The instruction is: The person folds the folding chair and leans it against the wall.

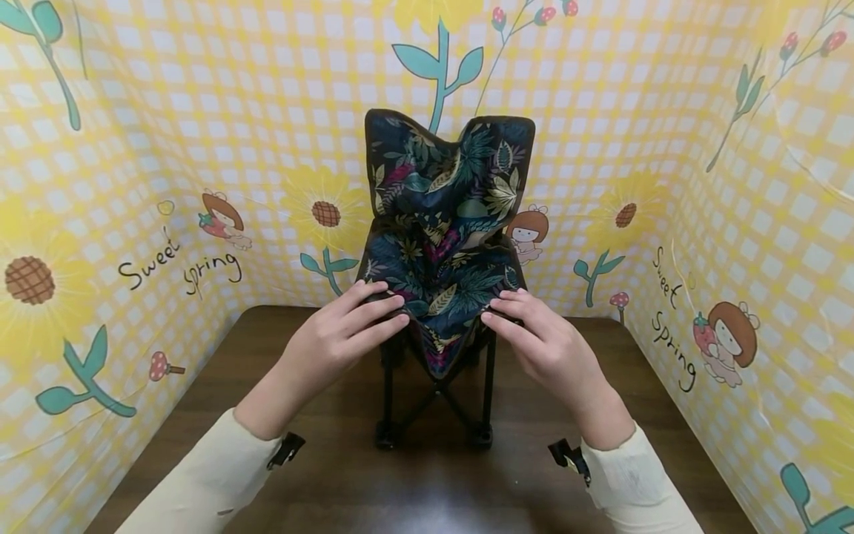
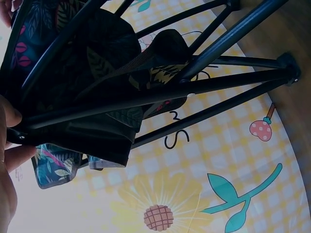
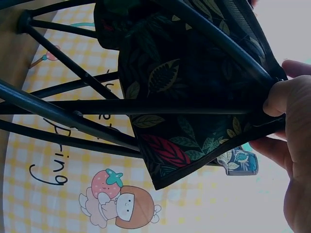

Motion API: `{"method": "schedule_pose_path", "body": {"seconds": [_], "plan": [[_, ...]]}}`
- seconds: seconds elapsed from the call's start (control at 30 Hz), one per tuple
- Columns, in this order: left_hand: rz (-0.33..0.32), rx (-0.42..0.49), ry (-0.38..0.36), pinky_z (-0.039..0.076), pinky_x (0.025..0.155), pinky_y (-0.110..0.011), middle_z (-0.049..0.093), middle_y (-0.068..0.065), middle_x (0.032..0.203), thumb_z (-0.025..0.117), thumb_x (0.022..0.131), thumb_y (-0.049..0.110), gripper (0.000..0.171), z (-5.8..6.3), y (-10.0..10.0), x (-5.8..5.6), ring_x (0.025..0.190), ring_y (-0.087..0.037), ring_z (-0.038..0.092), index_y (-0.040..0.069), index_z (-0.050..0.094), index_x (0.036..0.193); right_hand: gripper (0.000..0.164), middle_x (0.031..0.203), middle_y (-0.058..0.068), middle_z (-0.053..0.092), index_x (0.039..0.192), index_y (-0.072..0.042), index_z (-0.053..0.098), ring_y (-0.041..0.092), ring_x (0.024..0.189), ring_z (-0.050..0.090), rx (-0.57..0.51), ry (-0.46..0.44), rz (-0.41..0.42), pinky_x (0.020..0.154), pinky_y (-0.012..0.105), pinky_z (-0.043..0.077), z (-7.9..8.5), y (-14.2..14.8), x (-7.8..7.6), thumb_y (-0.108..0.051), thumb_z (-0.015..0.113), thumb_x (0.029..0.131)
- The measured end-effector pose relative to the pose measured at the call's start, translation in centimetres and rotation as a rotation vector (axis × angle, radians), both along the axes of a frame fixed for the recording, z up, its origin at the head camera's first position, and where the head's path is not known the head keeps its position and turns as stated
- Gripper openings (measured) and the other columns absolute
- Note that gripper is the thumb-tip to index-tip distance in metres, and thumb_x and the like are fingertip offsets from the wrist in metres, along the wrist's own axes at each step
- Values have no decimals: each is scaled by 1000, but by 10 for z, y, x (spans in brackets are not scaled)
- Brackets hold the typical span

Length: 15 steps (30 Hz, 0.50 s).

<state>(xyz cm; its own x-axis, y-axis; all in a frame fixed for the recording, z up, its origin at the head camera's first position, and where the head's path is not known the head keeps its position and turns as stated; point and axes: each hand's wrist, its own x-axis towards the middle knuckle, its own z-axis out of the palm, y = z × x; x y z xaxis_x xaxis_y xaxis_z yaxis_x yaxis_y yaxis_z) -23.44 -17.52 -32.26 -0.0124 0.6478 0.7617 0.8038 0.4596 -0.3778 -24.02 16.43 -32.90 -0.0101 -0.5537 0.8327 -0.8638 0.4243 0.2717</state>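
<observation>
A small folding chair (image 1: pixel 454 285) with dark, leaf-printed fabric stands partly unfolded on the table, facing me. Its seat sags into a V at the front, and its backrest dips in the middle. My left hand (image 1: pixel 336 326) grips the seat's front left corner, fingers over the top. At the front right corner, my right hand (image 1: pixel 550 337) holds on in the same way. The left wrist view shows a thumb (image 2: pixel 12 116) at the corner joint from below. In the right wrist view the other thumb (image 3: pixel 278 98) presses beside the frame tube (image 3: pixel 160 107).
The chair's crossed black legs (image 1: pixel 437 389) end in feet on the brown wooden table (image 1: pixel 320 475). A yellow checked cloth (image 1: pixel 267 148) with flowers and cartoon figures surrounds the table at the back and both sides. Dark clips (image 1: pixel 287 450) sit near the sleeve cuffs.
</observation>
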Motion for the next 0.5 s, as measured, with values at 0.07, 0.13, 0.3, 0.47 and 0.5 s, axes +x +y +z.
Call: {"method": "schedule_pose_path", "body": {"seconds": [0.07, 0.13, 0.3, 0.47, 0.5], "plan": [[4, 2, -14, 53, 101, -58, 69, -12, 131, 46, 109, 5, 33, 0, 1, -1, 123, -37, 64, 9, 72, 128, 29, 122, 19, 70, 127, -4, 71, 37, 117, 67, 3, -2, -3, 104, 50, 53, 1, -1, 0, -5, 50, 107], [7, 6, -26, 53, 101, -58, 69, -12, 131, 45, 110, 6, 33, 0, 1, -1, 124, -37, 63, 9, 72, 129, 29, 122, 18, 70, 127, -4, 72, 36, 118, 67, 4, -1, -4, 105, 49, 52, 2, -2, 0, -5, 51, 107], [8, 8, -41, 52, 102, -58, 69, -12, 131, 46, 110, 7, 33, 1, 3, -2, 125, -36, 63, 10, 71, 130, 29, 121, 18, 70, 127, -4, 72, 36, 117, 67, 2, 13, -4, 104, 51, 53, 4, -5, -1, -4, 51, 106], [9, 18, -47, 52, 103, -57, 69, -11, 132, 47, 109, 7, 32, 3, 7, -3, 125, -36, 63, 11, 72, 129, 29, 121, 18, 70, 128, -4, 71, 36, 117, 67, -2, 10, -9, 103, 52, 53, 7, -8, -1, -3, 51, 106], [10, 23, -46, 52, 103, -57, 69, -11, 131, 47, 109, 6, 32, 4, 8, -3, 125, -36, 63, 11, 72, 129, 29, 121, 18, 70, 128, -4, 71, 35, 117, 67, -2, 9, -13, 103, 52, 53, 8, -8, 0, -3, 51, 106]]}}
